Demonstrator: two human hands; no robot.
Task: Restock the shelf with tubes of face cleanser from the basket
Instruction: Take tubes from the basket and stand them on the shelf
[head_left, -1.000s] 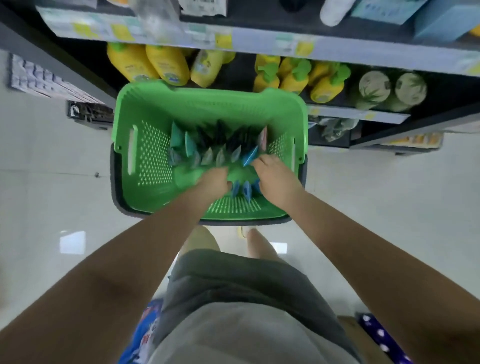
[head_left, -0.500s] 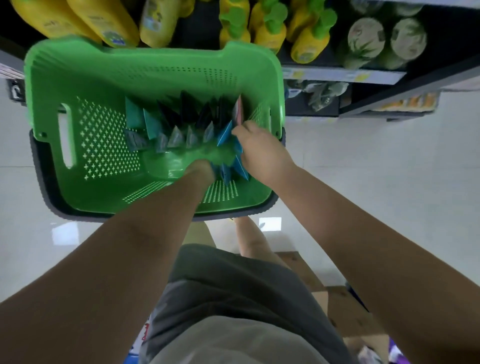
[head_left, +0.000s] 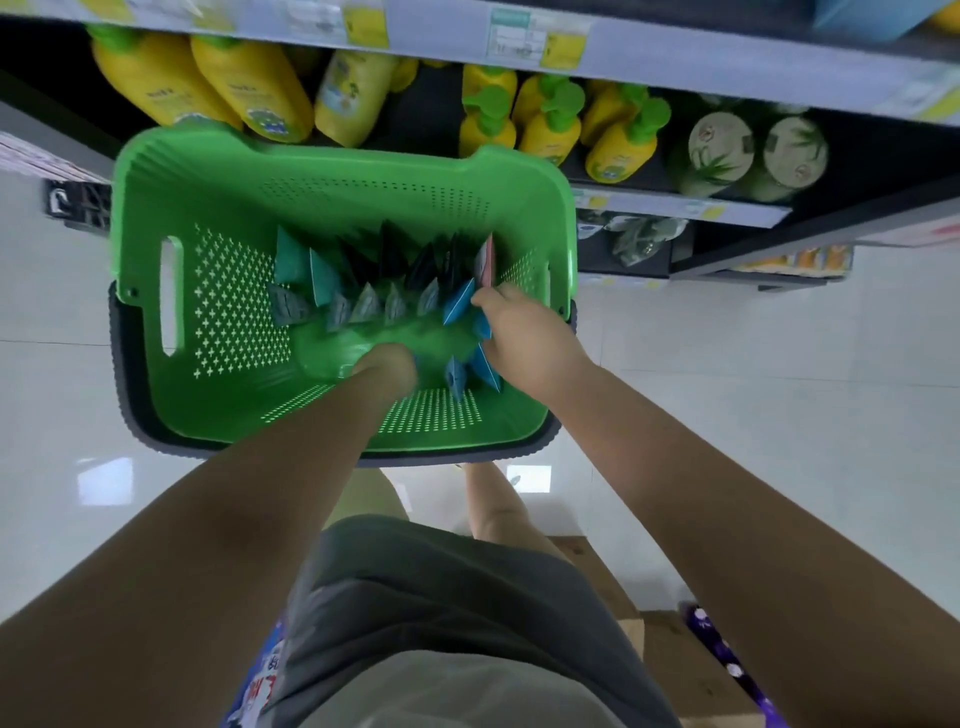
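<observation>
Both hands work inside the green basket (head_left: 156, 218), where the tubes (head_left: 363, 306) stand: right hand (head_left: 524, 338) pinching blue tubes (head_left: 460, 306), left hand (head_left: 387, 366) grip hidden, so gather them evenly before lifting.

The green basket (head_left: 156, 218) is open at the top. Inside it, the left part, toward 9 o'clock, is bare floor with free room to reach down. The standing tubes (head_left: 363, 291) crowd the middle and the 2 o'clock corner, close together. Both hands (head_left: 387, 366) are already inside, at the near side. At 12 o'clock the shelf (head_left: 675, 60) edge and the yellow bottles (head_left: 249, 93) hang just beyond the far rim.
</observation>
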